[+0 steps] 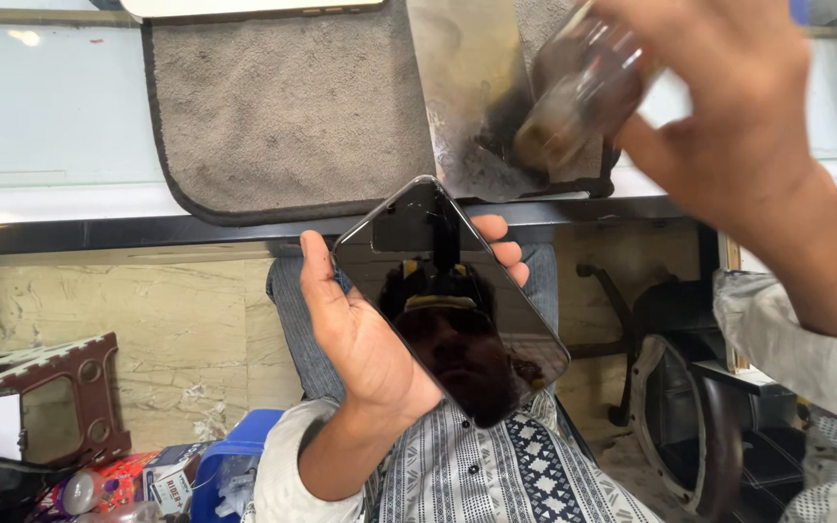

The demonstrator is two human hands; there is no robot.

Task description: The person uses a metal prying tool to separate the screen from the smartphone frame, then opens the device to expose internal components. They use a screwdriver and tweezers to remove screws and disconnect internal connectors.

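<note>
In the middle of the frame the left hand (365, 334) holds a dark smartphone (448, 300) by its long edges, thumb along the left edge and fingertips (501, 242) wrapped over the upper right edge. The hand is half closed around the phone, palm behind it. The phone's long axis runs diagonally, from its top corner near the upper centre down toward the lower right, and its black glass face is turned up toward the camera, showing a dim reflection. The phone's upper corner lies just below the dark front edge of the white counter (50, 136), apart from it.

In the upper right of the frame the right hand (728, 107) is closed on a small, blurred bottle (573, 92); its fingers curl over it, and the bottle tilts with its lower end down-left. It hovers over a worn metal plate (467, 97) that lies partly on a grey cloth mat (283, 107) spread across the counter.

Open room lies to the left of the phone, over the marble floor (147, 320). At the lower left sit a brown stool (60, 387) and a blue bin (230, 470); at the lower right a black chair base (670, 407) stands close by the right sleeve.
</note>
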